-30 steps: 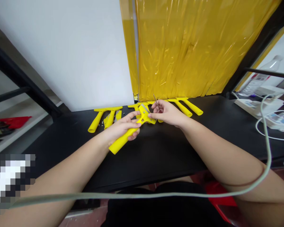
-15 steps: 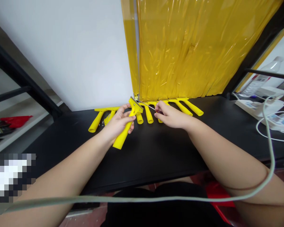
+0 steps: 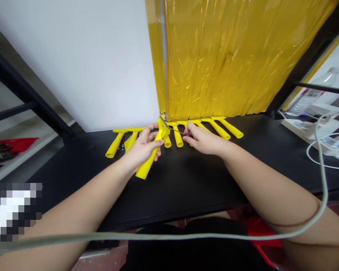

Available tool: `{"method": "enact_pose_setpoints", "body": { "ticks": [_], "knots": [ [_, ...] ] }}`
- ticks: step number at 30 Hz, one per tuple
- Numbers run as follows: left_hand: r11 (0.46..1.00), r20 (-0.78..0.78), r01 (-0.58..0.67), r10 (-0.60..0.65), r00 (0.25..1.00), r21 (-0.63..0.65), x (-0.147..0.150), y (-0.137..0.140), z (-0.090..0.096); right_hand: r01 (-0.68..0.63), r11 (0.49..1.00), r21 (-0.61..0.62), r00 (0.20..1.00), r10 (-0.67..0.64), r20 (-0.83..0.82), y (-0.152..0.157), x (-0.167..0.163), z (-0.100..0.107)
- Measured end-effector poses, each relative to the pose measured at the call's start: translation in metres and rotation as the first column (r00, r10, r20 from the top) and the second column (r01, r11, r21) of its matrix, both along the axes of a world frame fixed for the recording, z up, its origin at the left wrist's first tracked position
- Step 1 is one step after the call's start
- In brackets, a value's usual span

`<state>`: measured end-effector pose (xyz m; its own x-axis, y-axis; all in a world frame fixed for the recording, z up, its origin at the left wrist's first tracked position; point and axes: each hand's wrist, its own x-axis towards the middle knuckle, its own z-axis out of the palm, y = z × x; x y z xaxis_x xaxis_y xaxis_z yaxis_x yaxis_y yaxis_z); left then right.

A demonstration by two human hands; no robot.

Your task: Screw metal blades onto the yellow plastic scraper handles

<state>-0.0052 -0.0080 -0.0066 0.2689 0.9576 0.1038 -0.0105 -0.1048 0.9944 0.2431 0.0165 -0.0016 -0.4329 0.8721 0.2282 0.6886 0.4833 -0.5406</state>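
Note:
My left hand [image 3: 141, 147] is closed around a yellow scraper [image 3: 147, 165] with a hollow handle, tilted with its head up and away from me. A thin metal strip runs along that head. In my right hand [image 3: 202, 139] is a screwdriver [image 3: 176, 130], its dark red handle mostly hidden by my fingers. Its slim shaft points left, and the tip is at the scraper's head, near a small screw. Behind my hands, several similar yellow scrapers [image 3: 235, 130] lie along the back of the black table [image 3: 186, 180]. Small metal screws [image 3: 123, 146] lie left of my left hand.
A white panel [image 3: 101, 67] and a yellow film sheet [image 3: 220, 64] stand behind the table. At the right are a plastic bottle [image 3: 313, 92] and white devices with cables. A pale cable [image 3: 186, 237] loops across in front of me.
The scraper in my left hand has turned, so its head shows more edge-on. The screwdriver's tip has dropped slightly, from the head's upper edge to near the screw.

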Motion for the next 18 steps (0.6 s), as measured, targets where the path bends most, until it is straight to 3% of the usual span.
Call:
{"method": "enact_pose_setpoints", "body": {
  "ticks": [5,18],
  "knots": [
    [1.0,-0.039,0.005,-0.004,0.999,0.026,-0.001,0.001,-0.002,-0.019,1.0,0.0,1.0,0.019,-0.012,0.001,0.0,-0.002],
    [0.979,-0.192,-0.113,0.145,0.971,0.168,-0.005,0.004,-0.011,-0.01,0.999,0.053,0.987,0.018,-0.157,0.003,-0.002,-0.001]
  ]
}}
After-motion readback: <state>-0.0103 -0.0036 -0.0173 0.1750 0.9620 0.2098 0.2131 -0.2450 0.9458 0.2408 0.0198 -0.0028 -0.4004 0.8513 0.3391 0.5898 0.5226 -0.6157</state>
